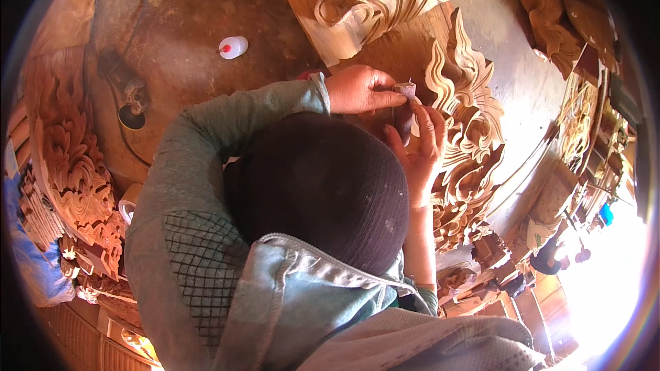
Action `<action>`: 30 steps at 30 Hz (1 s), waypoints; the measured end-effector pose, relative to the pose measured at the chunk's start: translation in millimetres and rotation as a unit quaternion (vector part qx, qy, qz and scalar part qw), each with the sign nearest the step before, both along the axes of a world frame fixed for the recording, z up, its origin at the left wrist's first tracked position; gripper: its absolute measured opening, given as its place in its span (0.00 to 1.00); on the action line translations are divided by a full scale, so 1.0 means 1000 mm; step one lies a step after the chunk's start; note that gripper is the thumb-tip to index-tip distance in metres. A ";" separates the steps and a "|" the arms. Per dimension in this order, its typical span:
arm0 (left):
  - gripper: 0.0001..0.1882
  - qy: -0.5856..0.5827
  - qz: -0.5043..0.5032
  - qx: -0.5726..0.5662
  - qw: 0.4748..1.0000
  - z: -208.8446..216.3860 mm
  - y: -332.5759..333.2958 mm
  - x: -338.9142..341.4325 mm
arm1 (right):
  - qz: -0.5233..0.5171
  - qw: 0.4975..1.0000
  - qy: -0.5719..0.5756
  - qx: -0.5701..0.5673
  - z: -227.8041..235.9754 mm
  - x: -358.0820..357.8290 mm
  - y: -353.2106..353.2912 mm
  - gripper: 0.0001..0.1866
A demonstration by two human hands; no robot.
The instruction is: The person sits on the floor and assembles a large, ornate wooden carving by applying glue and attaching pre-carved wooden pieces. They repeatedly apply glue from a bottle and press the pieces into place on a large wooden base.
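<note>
My left hand (pixel 361 89) reaches in from the left in a green-grey sleeve, thumb and fingers pinching the upper end of a small, dark, rolled-looking piece (pixel 405 91). This piece has a greyish-brown, rough-looking top, and its exact kind cannot be made out. Beside its lower part is my right hand (pixel 425 144), fingers curled with the fingertips against the piece. Just right of the hands lies a pale carved wooden panel (pixel 478 106) with flame-like leaves. A dark cap (pixel 309 185) covers much of the middle of the view and hides the space below the hands.
Another carved wood piece (pixel 399 7) lies at the top. On the brown floor (pixel 179 20) are a white bottle with a red tip (pixel 234 47) and a corded power tool with a round disc (pixel 130 113). A reddish carved panel (pixel 69 158) stands at the left; wood scraps (pixel 488 254) lie at lower right.
</note>
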State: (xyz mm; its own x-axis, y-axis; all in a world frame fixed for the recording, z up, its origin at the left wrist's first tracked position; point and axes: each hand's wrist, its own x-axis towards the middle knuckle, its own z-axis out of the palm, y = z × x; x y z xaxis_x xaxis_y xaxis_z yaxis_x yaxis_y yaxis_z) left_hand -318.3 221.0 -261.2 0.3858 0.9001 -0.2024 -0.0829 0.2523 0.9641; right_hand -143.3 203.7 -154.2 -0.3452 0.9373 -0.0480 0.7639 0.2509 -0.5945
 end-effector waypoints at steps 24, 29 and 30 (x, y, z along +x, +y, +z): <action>0.16 -0.025 0.063 -0.234 0.970 -0.019 -0.043 -0.063 | 0.138 0.956 0.009 0.258 -0.074 -0.095 0.135 0.08; 0.16 -0.016 0.079 -0.186 0.979 -0.024 -0.044 -0.064 | 0.167 0.945 -0.067 0.272 -0.061 -0.100 0.122 0.06; 0.16 -0.015 0.077 -0.193 0.978 -0.025 -0.043 -0.065 | 0.176 0.939 -0.092 0.279 -0.055 -0.102 0.119 0.06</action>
